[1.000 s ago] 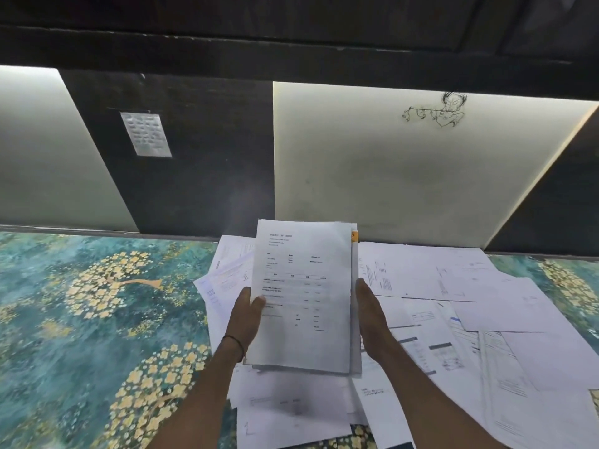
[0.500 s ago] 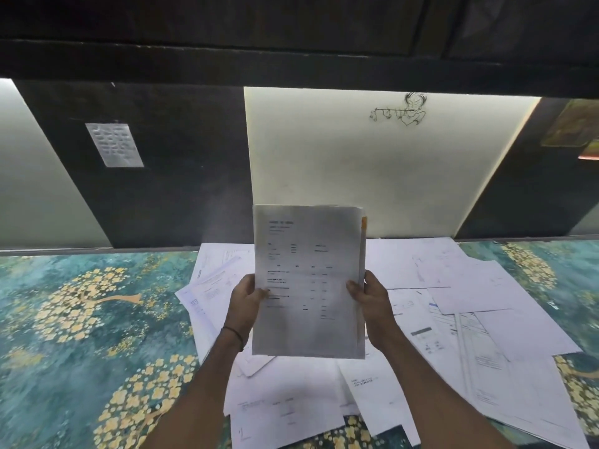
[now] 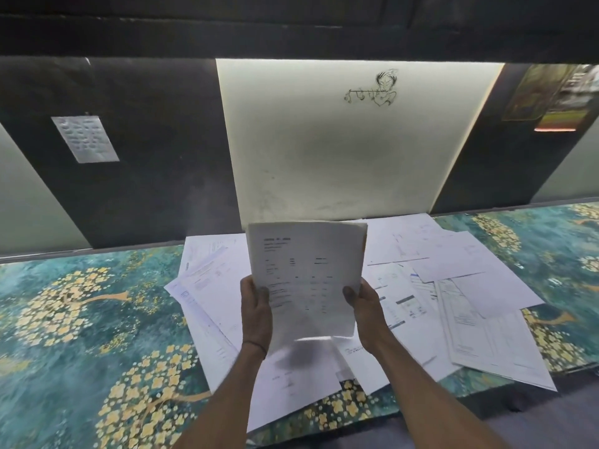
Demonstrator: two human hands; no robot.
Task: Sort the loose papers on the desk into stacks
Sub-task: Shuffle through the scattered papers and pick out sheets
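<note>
Held upright above the desk (image 3: 81, 319): a bundle of sheets (image 3: 308, 280), gripped by both hands at its lower side edges. Left hand (image 3: 256, 314) closed on the left edge, thumb over the front page; right hand (image 3: 364, 306) closed on the right edge, thumb on front likewise. Fingers behind the bundle, not visible.

Long axis of the bundle ran near vertical, top edge leaning slightly right and away toward the lit wall panel (image 3: 340, 150). Printed side faced the camera, heading at top. Bottom edge hung free, clear of the loose papers (image 3: 453, 286) spread under and to the right; more loose ones fanned out to the left.

Risks, judged: top corners looked curled and unsupported, so could flop backward with only low side grips. Inner sheets could slip out the bottom if either pinch loosened, since nothing supported that edge. Tapping down to square the bundle could land on the messy pile, leaving edges uneven. No clear stack visible on the desk yet.
</note>
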